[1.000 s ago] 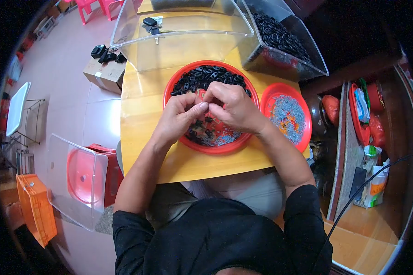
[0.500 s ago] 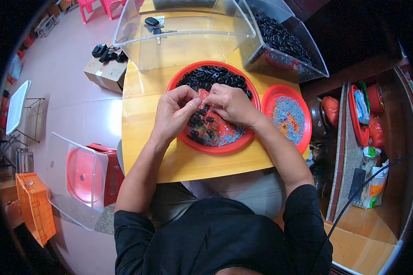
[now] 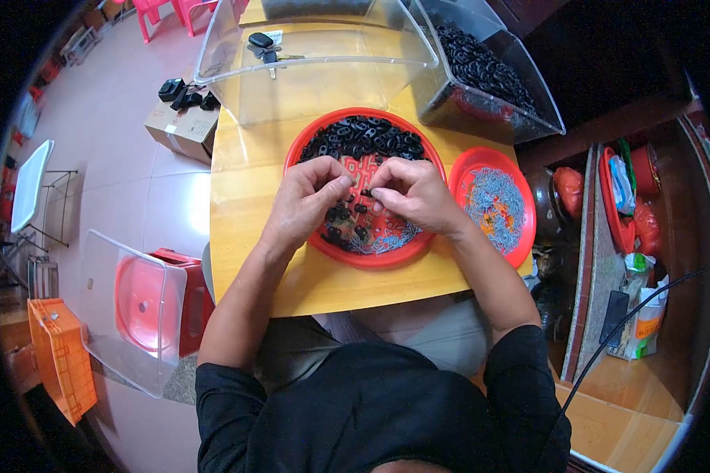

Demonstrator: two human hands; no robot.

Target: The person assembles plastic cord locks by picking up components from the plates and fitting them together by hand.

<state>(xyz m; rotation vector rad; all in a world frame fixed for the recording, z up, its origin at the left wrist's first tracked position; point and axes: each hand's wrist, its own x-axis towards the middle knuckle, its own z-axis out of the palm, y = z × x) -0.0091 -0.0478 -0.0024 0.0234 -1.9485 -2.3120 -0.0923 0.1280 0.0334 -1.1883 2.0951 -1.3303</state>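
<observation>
Both my hands are over a round red tray (image 3: pixel 374 262) on the yellow table. My left hand (image 3: pixel 308 199) is closed in a pinch at the tray's middle; what its fingertips hold, if anything, is too small to make out. Facing it, my right hand (image 3: pixel 420 195) pinches a small black plastic piece (image 3: pixel 367 191) between thumb and forefinger. Loose black oval pieces with holes (image 3: pixel 375 135) fill the tray's far side. Nearer me lie small black pieces (image 3: pixel 341 235) and thin grey pins (image 3: pixel 394 239).
A second red plate (image 3: pixel 527 189) heaped with grey pins (image 3: pixel 493 197) stands at the right. Behind are a clear bin (image 3: pixel 315 87) with keys (image 3: pixel 269 55) seen at it and another bin (image 3: pixel 544 110) of black pieces. A red stool (image 3: pixel 189 307) stands left.
My hands have drawn slightly apart. The right hand has moved a little right and toward me, and a black piece now shows at its fingertips.
</observation>
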